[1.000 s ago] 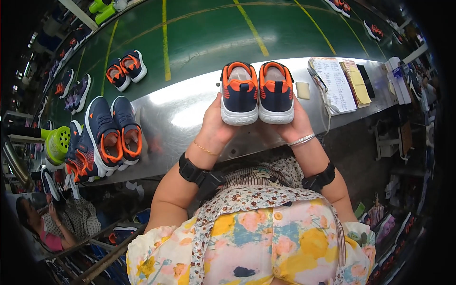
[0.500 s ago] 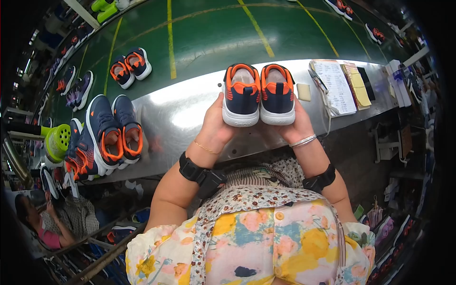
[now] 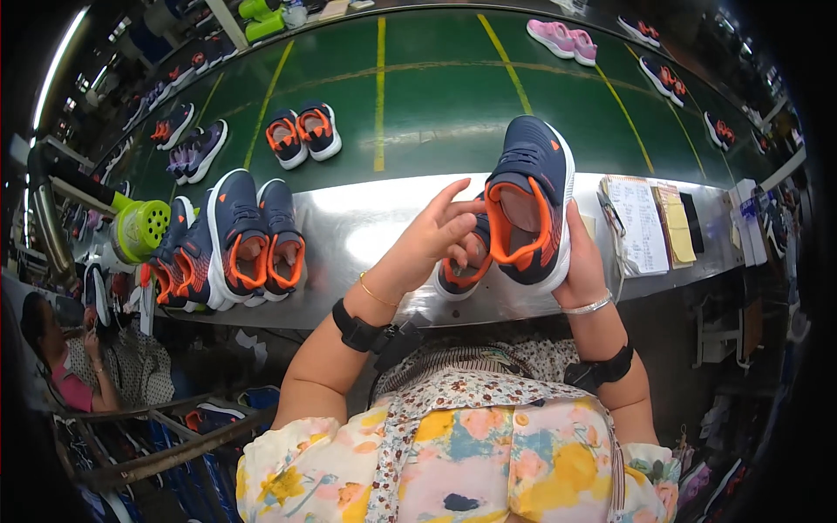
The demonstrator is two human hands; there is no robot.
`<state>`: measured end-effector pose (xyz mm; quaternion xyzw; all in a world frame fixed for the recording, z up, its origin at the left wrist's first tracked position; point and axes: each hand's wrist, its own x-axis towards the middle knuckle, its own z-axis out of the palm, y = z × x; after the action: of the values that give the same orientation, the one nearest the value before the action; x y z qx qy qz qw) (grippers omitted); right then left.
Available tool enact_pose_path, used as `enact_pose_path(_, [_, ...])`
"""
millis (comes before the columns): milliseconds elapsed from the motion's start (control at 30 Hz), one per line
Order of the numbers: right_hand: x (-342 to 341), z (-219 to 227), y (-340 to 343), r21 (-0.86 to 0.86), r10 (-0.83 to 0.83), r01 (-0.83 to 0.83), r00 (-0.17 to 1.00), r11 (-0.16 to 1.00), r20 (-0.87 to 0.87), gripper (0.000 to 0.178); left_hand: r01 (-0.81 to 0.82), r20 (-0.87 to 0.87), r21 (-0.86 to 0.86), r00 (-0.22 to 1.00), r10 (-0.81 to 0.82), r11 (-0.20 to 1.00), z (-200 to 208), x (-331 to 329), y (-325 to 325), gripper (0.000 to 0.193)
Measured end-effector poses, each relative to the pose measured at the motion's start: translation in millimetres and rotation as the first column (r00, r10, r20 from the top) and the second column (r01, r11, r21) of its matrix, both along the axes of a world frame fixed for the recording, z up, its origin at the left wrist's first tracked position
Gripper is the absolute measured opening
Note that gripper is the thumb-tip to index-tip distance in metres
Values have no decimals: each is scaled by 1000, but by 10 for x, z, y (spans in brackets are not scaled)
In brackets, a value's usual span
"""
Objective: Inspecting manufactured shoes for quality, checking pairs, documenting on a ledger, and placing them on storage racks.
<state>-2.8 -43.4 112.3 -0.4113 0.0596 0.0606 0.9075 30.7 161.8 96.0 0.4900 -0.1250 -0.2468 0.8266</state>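
My right hand grips a navy sneaker with orange lining and a white sole, holding it by the sole's right side. The shoe is raised with its toe away from me and its opening facing me. My left hand has its fingers apart, just left of that sneaker. Beneath and beside the left hand is a second matching sneaker, partly hidden by the hand and the raised shoe. Whether the left fingers touch it is hard to see.
More navy and orange sneakers cluster at the left of the metal table, beside a lime-green perforated nozzle. A notebook lies right. Beyond, a green belt carries a small pair and pink shoes. Someone sits lower left.
Both hands held the pair side by side, heels toward me. Now the right hand alone holds one sneaker, while the left has let go of the other, which is lower. Pink shoes have come into view.
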Motion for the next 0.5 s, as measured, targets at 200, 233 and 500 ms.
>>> enact_pose_path(200, [-87,127,220,-250,286,-246,949,936,136,47,297,20,-174,954,-298,939,50,-282,181,63])
enact_pose_path(233, [-141,215,295,-333,280,-208,943,920,182,48,250,52,-38,967,-248,968,157,-397,223,63])
enact_pose_path(500, [-30,195,352,-597,380,-101,851,796,363,64,-267,519,-515,659,545,814,231,-1093,1273,61])
